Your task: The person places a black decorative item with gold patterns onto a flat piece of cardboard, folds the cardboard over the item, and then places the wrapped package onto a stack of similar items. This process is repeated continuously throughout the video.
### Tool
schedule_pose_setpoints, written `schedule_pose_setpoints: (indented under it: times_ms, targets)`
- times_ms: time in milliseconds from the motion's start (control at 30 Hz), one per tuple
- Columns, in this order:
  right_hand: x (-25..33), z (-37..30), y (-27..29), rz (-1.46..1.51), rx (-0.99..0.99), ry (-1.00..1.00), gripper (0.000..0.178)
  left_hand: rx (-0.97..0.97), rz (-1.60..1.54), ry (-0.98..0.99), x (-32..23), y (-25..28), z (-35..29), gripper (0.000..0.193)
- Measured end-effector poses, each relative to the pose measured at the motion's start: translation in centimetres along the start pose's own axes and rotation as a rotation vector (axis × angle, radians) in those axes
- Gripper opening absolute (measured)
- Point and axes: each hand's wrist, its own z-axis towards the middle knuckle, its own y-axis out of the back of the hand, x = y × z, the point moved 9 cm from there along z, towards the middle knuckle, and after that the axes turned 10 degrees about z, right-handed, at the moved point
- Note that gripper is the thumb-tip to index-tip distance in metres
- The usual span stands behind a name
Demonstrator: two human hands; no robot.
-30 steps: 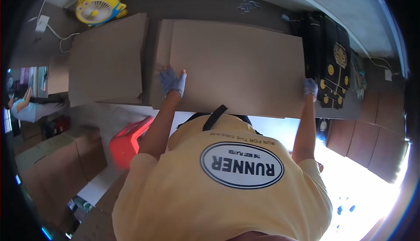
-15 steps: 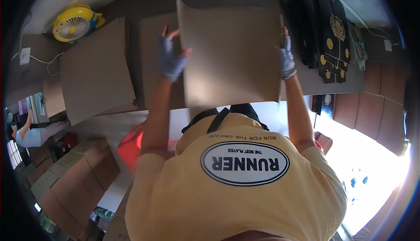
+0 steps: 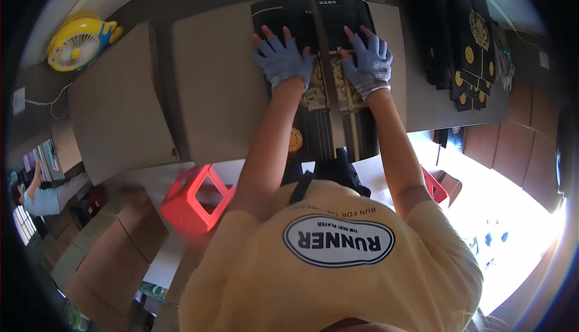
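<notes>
Both my hands wear grey-blue gloves with bare fingertips. My left hand [image 3: 284,60] lies flat with spread fingers on a black printed panel [image 3: 283,15] with gold patterning. My right hand [image 3: 367,66] presses flat, fingers apart, on a second black panel [image 3: 345,18] beside it. A narrow brown strip shows between the two panels, and my hands and forearms hide part of their print. Under them lies a large brown cardboard sheet [image 3: 214,85] on the table.
More cardboard sheets [image 3: 120,97] are stacked at the left, near a yellow fan [image 3: 75,48]. Black-and-gold printed pieces [image 3: 461,42] are piled at the right. A red plastic stool [image 3: 196,196] stands below the table edge. Another person [image 3: 43,196] is at the far left.
Half a second ago my hands were at the two sides of a raised brown sheet. Now they rest on the black panels, which were not visible before, and both have moved inward.
</notes>
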Motion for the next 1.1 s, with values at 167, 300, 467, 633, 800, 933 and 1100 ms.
schedule_pose_setpoints:
  times_ms: [167, 300, 467, 633, 800, 933, 1100]
  targets:
    - [-0.5, 0.1, -4.5, -0.216, 0.109, -0.096, 0.059, -0.073, 0.025, 0.034, -0.6, -2.2, -0.2, 0.06]
    - [-0.8, -0.7, -7.2, -0.266, 0.08, -0.086, 0.058, -0.121, -0.001, 0.01, -0.5, -2.2, -0.5, 0.057]
    - [-0.9, -1.0, -7.9, -0.244, 0.059, -0.075, 0.057, -0.235, 0.046, -0.006, -1.1, -2.0, -1.0, 0.054]
    - [-0.8, -0.8, -7.9, -0.269, 0.064, -0.051, 0.06, -0.248, 0.027, -0.017, -1.2, -1.7, -0.9, 0.051]
    - [0.1, -0.5, -7.1, -0.231, -0.023, -0.015, 0.059, -0.161, 0.109, -0.029, -1.7, -1.9, -0.4, 0.064]
    - [-0.4, -0.8, -7.7, -0.292, -0.052, 0.016, 0.058, -0.347, 0.132, -0.039, -2.4, -1.2, -0.6, 0.049]
    - [0.2, -0.8, -7.9, -0.327, -0.105, 0.074, 0.057, -0.357, 0.173, -0.016, -1.7, -1.3, -1.0, 0.048]
